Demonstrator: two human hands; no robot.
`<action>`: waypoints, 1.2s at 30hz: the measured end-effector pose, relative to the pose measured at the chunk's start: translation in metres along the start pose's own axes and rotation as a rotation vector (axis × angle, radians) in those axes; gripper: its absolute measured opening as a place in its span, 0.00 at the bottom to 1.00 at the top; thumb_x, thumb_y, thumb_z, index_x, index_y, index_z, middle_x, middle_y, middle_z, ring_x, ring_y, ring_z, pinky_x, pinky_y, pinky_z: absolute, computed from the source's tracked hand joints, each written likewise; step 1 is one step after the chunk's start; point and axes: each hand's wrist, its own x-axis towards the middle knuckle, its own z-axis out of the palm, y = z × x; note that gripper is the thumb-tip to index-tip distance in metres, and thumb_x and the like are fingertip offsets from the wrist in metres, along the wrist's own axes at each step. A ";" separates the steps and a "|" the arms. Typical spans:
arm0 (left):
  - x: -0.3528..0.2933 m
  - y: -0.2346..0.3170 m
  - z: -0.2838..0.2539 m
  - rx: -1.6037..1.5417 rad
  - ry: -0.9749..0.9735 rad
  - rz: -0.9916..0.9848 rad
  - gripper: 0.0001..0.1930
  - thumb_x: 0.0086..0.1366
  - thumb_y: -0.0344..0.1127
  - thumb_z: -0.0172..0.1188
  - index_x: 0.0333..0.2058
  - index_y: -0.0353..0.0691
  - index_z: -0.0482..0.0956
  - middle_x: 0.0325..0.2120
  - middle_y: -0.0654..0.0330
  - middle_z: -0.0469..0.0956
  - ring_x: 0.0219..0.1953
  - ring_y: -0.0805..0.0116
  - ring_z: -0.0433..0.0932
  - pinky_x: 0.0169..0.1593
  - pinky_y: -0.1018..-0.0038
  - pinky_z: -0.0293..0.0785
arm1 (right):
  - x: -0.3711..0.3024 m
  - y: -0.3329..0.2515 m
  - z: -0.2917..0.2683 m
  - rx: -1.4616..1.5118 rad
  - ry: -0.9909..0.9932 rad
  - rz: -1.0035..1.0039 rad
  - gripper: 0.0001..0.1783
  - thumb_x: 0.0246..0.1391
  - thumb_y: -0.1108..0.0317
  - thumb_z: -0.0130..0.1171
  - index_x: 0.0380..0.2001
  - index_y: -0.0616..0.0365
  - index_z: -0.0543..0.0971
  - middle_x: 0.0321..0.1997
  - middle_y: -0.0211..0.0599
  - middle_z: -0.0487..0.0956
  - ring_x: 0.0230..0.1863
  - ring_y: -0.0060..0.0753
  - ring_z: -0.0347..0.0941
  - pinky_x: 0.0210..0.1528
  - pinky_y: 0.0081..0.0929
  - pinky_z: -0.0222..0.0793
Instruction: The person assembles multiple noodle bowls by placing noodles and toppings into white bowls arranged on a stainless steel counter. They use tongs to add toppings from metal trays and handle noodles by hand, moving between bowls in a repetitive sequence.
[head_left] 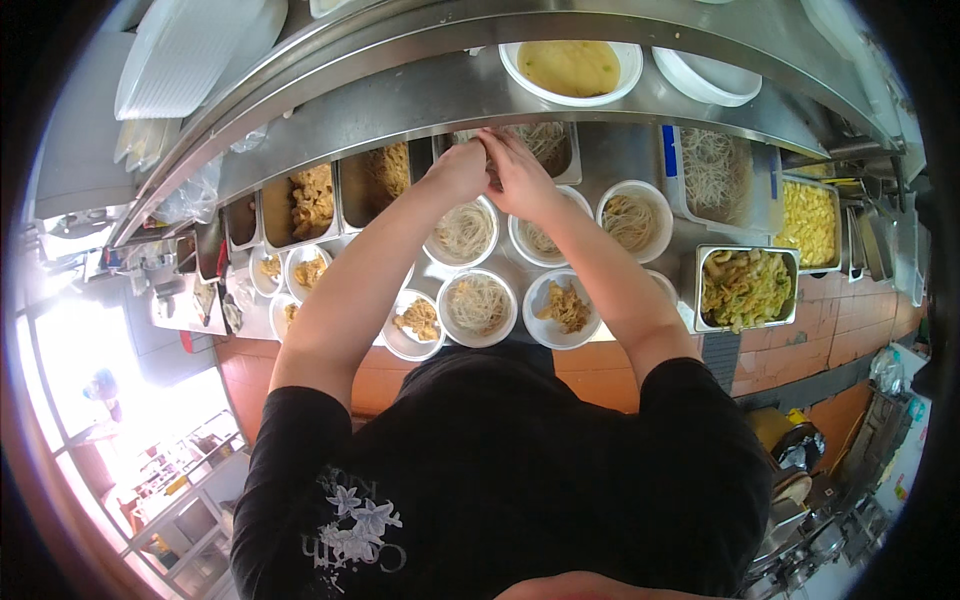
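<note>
My two hands meet over the steel pan of pale noodles (pixel 545 142) under the shelf edge. My left hand (pixel 460 170) is closed, its fingertips turned down and hidden. Against it lies my right hand (pixel 517 178), fingers pressed together and curved over. Whatever is between them cannot be made out. Just below them stand white bowls with noodles: one noodle bowl (pixel 462 232) under my left wrist, another (pixel 541 240) partly behind my right forearm. Nearer me are a noodle bowl (pixel 477 306) and bowls with brownish-yellow food (pixel 562 307) (pixel 418 320).
A steel shelf (pixel 400 85) crosses above the counter, carrying a bowl of yellowish liquid (pixel 570 68). Rightward sit a plastic tub of noodles (pixel 712 170), a pan of greens (pixel 745 288) and a pan of yellow pieces (pixel 808 225). Pans of brownish food (pixel 312 200) stand left.
</note>
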 end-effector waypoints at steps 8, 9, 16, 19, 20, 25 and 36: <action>-0.045 -0.006 -0.022 0.211 -0.003 0.026 0.21 0.68 0.48 0.64 0.45 0.33 0.81 0.37 0.38 0.84 0.44 0.41 0.84 0.48 0.52 0.80 | 0.022 0.018 0.010 -0.136 -0.108 -0.071 0.25 0.45 0.70 0.72 0.49 0.60 0.82 0.54 0.41 0.77 0.56 0.51 0.72 0.64 0.47 0.66; -0.052 -0.010 -0.024 0.174 0.034 0.002 0.21 0.69 0.49 0.64 0.45 0.33 0.81 0.36 0.38 0.84 0.42 0.43 0.85 0.47 0.53 0.80 | 0.021 0.019 0.009 -0.171 -0.087 -0.101 0.21 0.46 0.70 0.71 0.46 0.60 0.83 0.53 0.40 0.77 0.56 0.50 0.72 0.64 0.45 0.66; -0.115 -0.029 -0.005 -0.350 0.331 -0.114 0.23 0.73 0.50 0.62 0.45 0.30 0.81 0.28 0.50 0.82 0.30 0.62 0.81 0.37 0.66 0.76 | 0.025 0.019 0.003 -0.242 -0.126 -0.001 0.10 0.58 0.67 0.63 0.38 0.61 0.79 0.51 0.42 0.79 0.57 0.51 0.72 0.60 0.46 0.69; -0.134 -0.031 0.004 -0.716 0.516 -0.071 0.20 0.75 0.47 0.61 0.47 0.31 0.80 0.26 0.61 0.80 0.27 0.73 0.76 0.33 0.74 0.71 | 0.024 -0.006 -0.001 -0.169 -0.103 -0.093 0.09 0.63 0.66 0.61 0.38 0.61 0.77 0.47 0.48 0.80 0.52 0.55 0.75 0.56 0.47 0.72; -0.140 -0.030 0.005 -0.869 0.535 -0.117 0.19 0.75 0.46 0.61 0.47 0.32 0.80 0.26 0.65 0.79 0.27 0.77 0.75 0.31 0.77 0.70 | 0.023 -0.019 -0.001 -0.127 -0.144 -0.071 0.08 0.63 0.67 0.60 0.38 0.61 0.77 0.47 0.49 0.80 0.51 0.56 0.75 0.56 0.47 0.73; -0.173 -0.042 -0.018 -1.446 0.646 -0.016 0.21 0.81 0.49 0.50 0.55 0.38 0.81 0.19 0.75 0.62 0.21 0.83 0.60 0.26 0.82 0.61 | 0.022 -0.097 0.020 -0.120 -0.264 0.011 0.12 0.65 0.61 0.59 0.39 0.59 0.77 0.30 0.47 0.82 0.32 0.58 0.81 0.35 0.53 0.76; -0.277 -0.159 0.006 -2.047 0.916 0.009 0.17 0.78 0.56 0.53 0.34 0.55 0.65 0.23 0.73 0.59 0.22 0.79 0.57 0.26 0.79 0.58 | 0.000 -0.199 0.156 0.105 -0.598 0.180 0.20 0.72 0.51 0.50 0.40 0.57 0.81 0.37 0.54 0.84 0.39 0.60 0.82 0.42 0.51 0.77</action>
